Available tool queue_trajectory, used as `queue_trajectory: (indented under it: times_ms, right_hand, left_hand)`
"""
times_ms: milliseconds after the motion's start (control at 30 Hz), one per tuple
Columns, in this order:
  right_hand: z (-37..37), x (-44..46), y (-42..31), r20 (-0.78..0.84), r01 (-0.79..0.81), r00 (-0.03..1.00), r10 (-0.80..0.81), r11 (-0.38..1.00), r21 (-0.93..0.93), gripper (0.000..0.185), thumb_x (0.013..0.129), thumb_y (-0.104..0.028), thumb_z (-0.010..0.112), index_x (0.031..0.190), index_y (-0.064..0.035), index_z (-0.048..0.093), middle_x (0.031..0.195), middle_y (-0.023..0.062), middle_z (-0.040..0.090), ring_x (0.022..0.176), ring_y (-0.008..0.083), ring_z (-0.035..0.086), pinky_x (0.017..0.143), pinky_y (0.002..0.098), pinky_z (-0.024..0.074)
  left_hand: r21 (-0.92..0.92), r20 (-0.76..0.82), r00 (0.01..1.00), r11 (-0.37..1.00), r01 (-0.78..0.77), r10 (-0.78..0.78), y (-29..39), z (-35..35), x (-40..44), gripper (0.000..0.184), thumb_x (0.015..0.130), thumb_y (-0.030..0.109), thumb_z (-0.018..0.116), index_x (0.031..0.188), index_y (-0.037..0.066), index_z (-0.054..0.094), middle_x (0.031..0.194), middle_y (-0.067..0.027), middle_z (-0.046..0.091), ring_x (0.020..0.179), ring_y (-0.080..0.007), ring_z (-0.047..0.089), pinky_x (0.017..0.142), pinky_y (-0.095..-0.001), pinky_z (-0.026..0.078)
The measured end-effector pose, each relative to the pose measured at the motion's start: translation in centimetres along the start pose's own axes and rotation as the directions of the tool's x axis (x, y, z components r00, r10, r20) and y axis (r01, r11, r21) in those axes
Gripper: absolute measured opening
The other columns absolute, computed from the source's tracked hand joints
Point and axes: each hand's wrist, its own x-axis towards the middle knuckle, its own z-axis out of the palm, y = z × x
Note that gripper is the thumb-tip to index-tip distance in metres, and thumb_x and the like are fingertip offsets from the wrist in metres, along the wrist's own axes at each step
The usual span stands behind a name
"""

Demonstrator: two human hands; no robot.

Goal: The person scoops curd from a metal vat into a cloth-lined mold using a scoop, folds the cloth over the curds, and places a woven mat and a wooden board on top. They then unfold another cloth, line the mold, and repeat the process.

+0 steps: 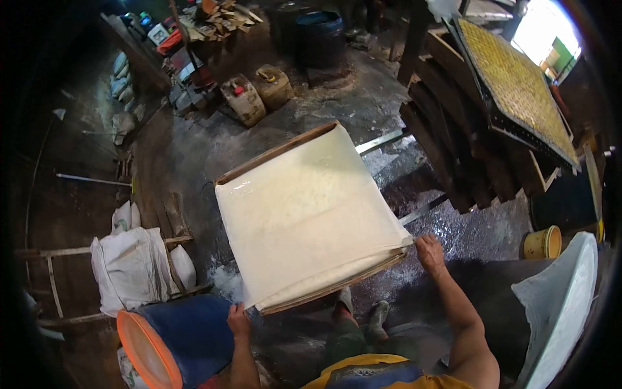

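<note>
A square wooden frame [278, 154] stands in the middle of the view, filled with a pale, soft mass under a wet cream cloth [311, 214]. One layer of the cloth lies folded across the near half. At the near left corner, my left hand [239, 319] is closed on the cloth's edge. My right hand [429, 253] pinches the cloth's other corner at the near right, just beyond the frame. The cloth is drawn between both hands along the near side. What lies beneath it is mostly hidden.
A blue barrel with an orange rim [149, 350] lies near my left arm. White sacks [133, 266] are at left. Jerrycans [243, 100] and a dark drum [320, 39] stand behind. Stacked wooden frames with a yellow woven mat [512, 78] and a yellow bucket [543, 243] are at right.
</note>
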Motion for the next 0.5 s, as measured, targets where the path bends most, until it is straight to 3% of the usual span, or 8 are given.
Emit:
queue_trajectory:
  times_ms: [100, 200, 267, 300, 333, 367, 400, 500]
  right_hand:
    - [3.2, -1.2, 1.7, 0.022, -0.011, 1.0, 0.007, 0.987, 0.159, 0.013, 0.085, -0.008, 0.051, 0.078, -0.0005, 0.058, 0.073, 0.0162, 0.059, 0.08, 0.0357, 0.057, 0.075, 0.0428, 0.0469]
    - [3.6, -0.9, -0.5, 0.298, -0.402, 0.902, 0.312, 0.857, 0.322, 0.018, 0.083, -0.003, 0.048, 0.094, -0.0005, 0.063, 0.094, 0.0188, 0.064, 0.098, 0.0352, 0.059, 0.089, 0.0405, 0.045]
    - [0.9, 1.4, -3.5, 0.333, -0.594, 0.79, 0.515, 0.506, 0.625, 0.028, 0.08, 0.0, 0.049, 0.104, -0.0018, 0.061, 0.107, 0.0194, 0.062, 0.107, 0.0361, 0.057, 0.096, 0.0398, 0.0415]
    - [-1.3, 2.6, -5.2, 0.362, -0.61, 0.71, 0.604, 0.271, 0.744, 0.034, 0.078, 0.001, 0.049, 0.109, -0.0024, 0.061, 0.114, 0.0197, 0.061, 0.111, 0.0365, 0.055, 0.1, 0.0394, 0.0398]
    - [-3.4, 3.4, -5.9, 0.113, -0.438, 0.878, 0.465, 0.687, 0.58, 0.035, 0.077, 0.002, 0.052, 0.11, -0.0033, 0.06, 0.117, 0.0186, 0.059, 0.113, 0.0371, 0.053, 0.101, 0.0398, 0.0392]
    - [-5.4, 4.1, -6.4, -0.054, -0.213, 0.971, 0.234, 0.943, 0.256, 0.037, 0.076, 0.002, 0.054, 0.112, -0.0041, 0.059, 0.121, 0.0175, 0.057, 0.115, 0.0378, 0.052, 0.102, 0.0401, 0.0386]
    - [-7.1, 5.7, -7.7, -0.244, -0.273, 0.907, 0.342, 0.922, 0.275, 0.038, 0.072, 0.004, 0.059, 0.109, -0.0047, 0.06, 0.117, 0.0169, 0.058, 0.114, 0.038, 0.05, 0.1, 0.042, 0.0385]
    - [-20.3, 11.4, -11.5, -0.616, -0.113, 0.781, 0.105, 0.993, 0.026, 0.029, 0.064, 0.007, 0.063, 0.091, -0.0032, 0.058, 0.097, 0.0149, 0.057, 0.1, 0.0349, 0.053, 0.088, 0.0423, 0.0427]
  left_hand:
    - [-0.081, 0.08, 0.996, 0.996, 0.04, -0.034, 0.6, 0.5, 0.8, 0.023, 0.076, 0.006, 0.059, 0.098, 0.007, 0.066, 0.086, -0.0142, 0.058, 0.079, -0.0366, 0.058, 0.069, -0.0453, 0.049]
    - [-0.227, 0.264, 0.964, 0.969, 0.098, -0.036, 0.4, 3.4, 0.9, 0.027, 0.076, 0.003, 0.055, 0.101, 0.007, 0.065, 0.088, -0.0177, 0.061, 0.084, -0.0394, 0.058, 0.073, -0.047, 0.049]
    - [-0.278, 0.346, 0.934, 0.94, 0.195, -0.092, 0.9, 4.5, 1.3, 0.031, 0.076, 0.002, 0.052, 0.104, 0.008, 0.064, 0.091, -0.0202, 0.063, 0.088, -0.0409, 0.058, 0.075, -0.0467, 0.049]
    - [-0.523, 0.289, 0.954, 0.822, 0.225, -0.078, 1.2, 3.9, 1.2, 0.035, 0.079, 0.002, 0.051, 0.113, 0.006, 0.06, 0.096, -0.0197, 0.064, 0.092, -0.0373, 0.06, 0.078, -0.043, 0.048]
    - [-0.731, 0.24, 0.969, 0.647, 0.216, -0.052, 1.4, 3.4, 0.7, 0.04, 0.081, 0.003, 0.05, 0.121, 0.004, 0.056, 0.101, -0.0192, 0.065, 0.095, -0.0337, 0.062, 0.081, -0.0393, 0.048]
    - [-0.789, 0.251, 0.968, 0.574, 0.22, -0.027, 0.1, 5.8, 0.3, 0.044, 0.085, 0.006, 0.051, 0.128, 0.001, 0.049, 0.105, -0.0188, 0.064, 0.099, -0.0302, 0.061, 0.085, -0.0374, 0.046]
    - [-0.59, 0.301, 0.933, 0.73, 0.343, -0.196, 0.7, 5.0, -0.4, 0.043, 0.087, 0.011, 0.051, 0.129, -0.001, 0.048, 0.111, -0.0215, 0.062, 0.105, -0.0315, 0.059, 0.088, -0.0374, 0.045]
    - [-0.4, 0.386, 0.89, 0.826, 0.397, -0.241, 2.0, 4.2, 0.5, 0.038, 0.088, 0.013, 0.051, 0.124, -0.001, 0.051, 0.107, -0.0208, 0.063, 0.101, -0.0305, 0.06, 0.087, -0.0372, 0.045]
